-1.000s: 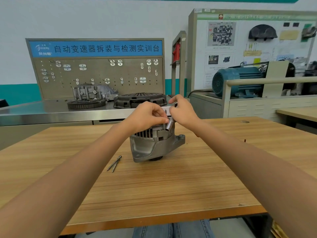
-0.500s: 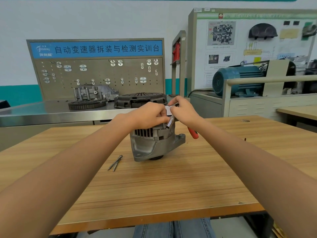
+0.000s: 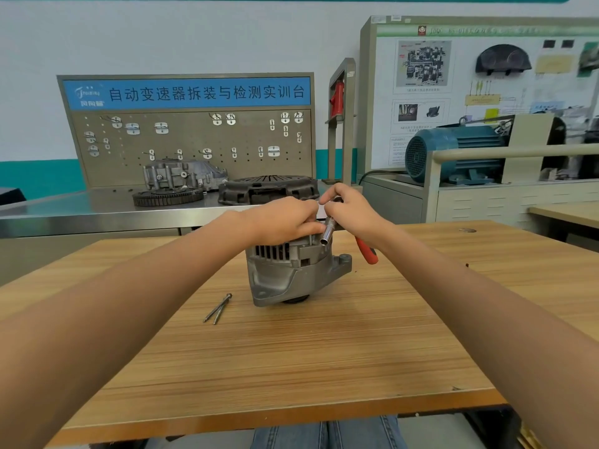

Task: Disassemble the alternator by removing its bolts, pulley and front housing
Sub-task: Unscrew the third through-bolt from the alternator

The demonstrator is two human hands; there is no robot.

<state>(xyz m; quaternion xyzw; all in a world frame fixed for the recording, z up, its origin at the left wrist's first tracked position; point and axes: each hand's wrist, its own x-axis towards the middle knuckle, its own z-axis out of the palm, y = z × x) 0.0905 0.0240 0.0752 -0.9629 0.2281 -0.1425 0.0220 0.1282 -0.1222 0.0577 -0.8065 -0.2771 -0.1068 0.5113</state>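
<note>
1. Head view: one grey cast-metal alternator (image 3: 293, 270) stands on the light wooden bench (image 3: 291, 361), near the middle, with what looks like its pulley end down.
2. The left hand (image 3: 278, 218) rests on top of the alternator. Its fingers (image 3: 309, 226) are curled over the upper rim, steadying the housing.
3. The right hand (image 3: 351, 212) is just right of the left, and the two touch or nearly touch. Its fingers are clamped on a red-handled ratchet with a chrome socket (image 3: 326, 234). The socket slants down towards the alternator's top edge.
4. Whether the socket is seated on a bolt head cannot be told; the hands hide the contact point.
5. Count: one alternator, one ratchet tool, and two long steel through-bolts (image 3: 217, 308) lying side by side on the bench, near and left of the alternator.
6. Judgement: bolt removal appears to be partly done, while the pulley and front housing are still fitted.
7. Risk: the socket sits at an angle. If it is not square on the bolt head it may slip and round the head, or strike the left fingers beside it.
8. Risk: the alternator is held by hand only, so turning force could tip or spin it on the bench.
9. Risk: the loose bolts could roll if the alternator shifts or the bench is jolted.
</note>
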